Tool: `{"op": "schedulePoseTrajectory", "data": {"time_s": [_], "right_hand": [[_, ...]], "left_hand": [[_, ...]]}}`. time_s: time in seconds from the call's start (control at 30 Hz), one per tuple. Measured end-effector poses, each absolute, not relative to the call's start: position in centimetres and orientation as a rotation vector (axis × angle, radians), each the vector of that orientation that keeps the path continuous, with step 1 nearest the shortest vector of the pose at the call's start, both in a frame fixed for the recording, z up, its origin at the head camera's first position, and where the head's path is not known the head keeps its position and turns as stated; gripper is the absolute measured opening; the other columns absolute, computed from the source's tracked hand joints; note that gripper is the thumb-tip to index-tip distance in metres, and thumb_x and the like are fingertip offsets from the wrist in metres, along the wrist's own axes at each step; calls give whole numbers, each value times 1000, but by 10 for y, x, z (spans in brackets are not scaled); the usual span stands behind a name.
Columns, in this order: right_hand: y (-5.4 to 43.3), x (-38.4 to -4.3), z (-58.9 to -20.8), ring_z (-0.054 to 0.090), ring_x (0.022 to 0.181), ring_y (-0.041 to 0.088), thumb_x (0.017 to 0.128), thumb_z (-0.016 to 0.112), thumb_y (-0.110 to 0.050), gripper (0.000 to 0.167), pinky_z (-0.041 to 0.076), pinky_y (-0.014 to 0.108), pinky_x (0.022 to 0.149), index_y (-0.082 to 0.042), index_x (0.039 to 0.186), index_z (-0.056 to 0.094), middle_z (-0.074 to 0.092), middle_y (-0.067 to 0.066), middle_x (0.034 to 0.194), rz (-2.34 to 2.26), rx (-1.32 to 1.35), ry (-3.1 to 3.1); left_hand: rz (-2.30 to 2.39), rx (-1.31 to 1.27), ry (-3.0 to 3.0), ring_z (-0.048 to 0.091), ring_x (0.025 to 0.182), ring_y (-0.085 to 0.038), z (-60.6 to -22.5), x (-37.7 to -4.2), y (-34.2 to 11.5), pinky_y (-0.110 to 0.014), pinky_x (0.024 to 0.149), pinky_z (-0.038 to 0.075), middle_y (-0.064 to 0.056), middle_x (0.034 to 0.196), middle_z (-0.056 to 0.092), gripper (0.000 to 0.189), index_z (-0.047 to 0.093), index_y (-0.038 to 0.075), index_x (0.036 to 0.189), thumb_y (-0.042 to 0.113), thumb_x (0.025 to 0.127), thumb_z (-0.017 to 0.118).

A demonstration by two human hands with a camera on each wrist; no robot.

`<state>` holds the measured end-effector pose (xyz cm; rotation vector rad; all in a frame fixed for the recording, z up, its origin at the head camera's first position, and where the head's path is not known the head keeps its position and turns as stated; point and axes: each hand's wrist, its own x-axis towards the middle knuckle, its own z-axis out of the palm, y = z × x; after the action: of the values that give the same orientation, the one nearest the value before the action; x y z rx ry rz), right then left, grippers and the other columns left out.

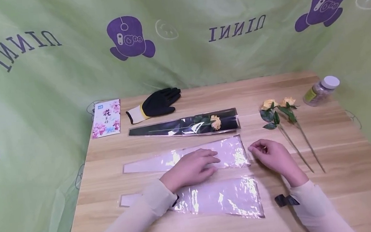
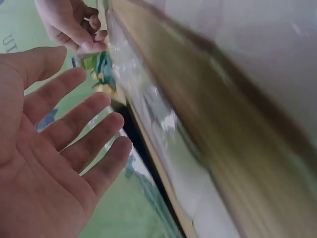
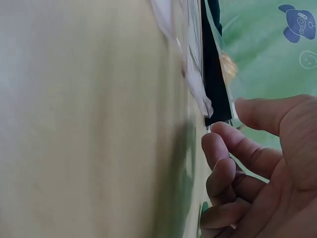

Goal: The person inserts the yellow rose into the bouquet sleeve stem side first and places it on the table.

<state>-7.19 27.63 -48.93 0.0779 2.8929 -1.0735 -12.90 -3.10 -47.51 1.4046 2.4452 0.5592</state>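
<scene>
My left hand point(image 1: 195, 168) hovers over a flat whitish flower sleeve point(image 1: 233, 150) with a shiny clear front, its fingers spread and relaxed. In the left wrist view the open palm point(image 2: 44, 163) carries nothing. My right hand point(image 1: 273, 156) is beside the wide right end of that sleeve, fingers loosely bent. The right wrist view shows a gap between thumb point(image 3: 262, 114) and index finger, with the sleeve's corner point(image 3: 207, 106) just beyond the fingertips. A second whitish sleeve point(image 1: 225, 197) lies nearer me, partly under my left forearm.
Behind lies a black sleeve point(image 1: 160, 129) with a yellow rose point(image 1: 216, 122) inside. Two loose yellow roses point(image 1: 268, 104) with long stems lie right of my right hand. A white-capped jar point(image 1: 317, 94), a black work glove point(image 1: 159, 103) and a floral-printed packet point(image 1: 106, 119) line the back.
</scene>
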Motion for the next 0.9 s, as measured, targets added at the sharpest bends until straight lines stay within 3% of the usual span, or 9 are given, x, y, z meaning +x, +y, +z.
{"op": "schedulePoseTrajectory", "data": {"time_s": [0.13,0.37,0.63,0.9], "right_hand": [[273,-66,-491,57,69,17,99,68,-36,30,48,38,68,-7,100,74,65,-1,78,-1059,106,2915],[268,-66,-492,58,70,15,97,70,-34,28,49,38,68,-7,98,74,67,-1,80,-1032,95,2917],[256,-76,-496,58,70,14,96,72,-31,24,50,40,71,-8,98,74,67,-2,81,-1022,27,2887],[253,-85,-498,57,76,21,92,73,-17,9,48,43,74,-8,91,73,65,4,87,-1066,-23,2921]], "left_hand": [[521,1430,2459,46,136,-16,-478,-128,-10,-33,112,37,2,146,54,39,64,20,138,38,104,56],[499,1380,2525,54,122,-12,-482,-130,27,-31,97,48,5,134,60,42,63,20,140,39,103,56],[407,1352,2513,53,126,-15,-489,-135,28,-34,100,47,3,136,61,39,66,21,136,40,103,56],[437,1380,2481,53,125,-14,-489,-137,24,-32,101,46,3,135,62,38,67,20,135,39,102,58]]}}
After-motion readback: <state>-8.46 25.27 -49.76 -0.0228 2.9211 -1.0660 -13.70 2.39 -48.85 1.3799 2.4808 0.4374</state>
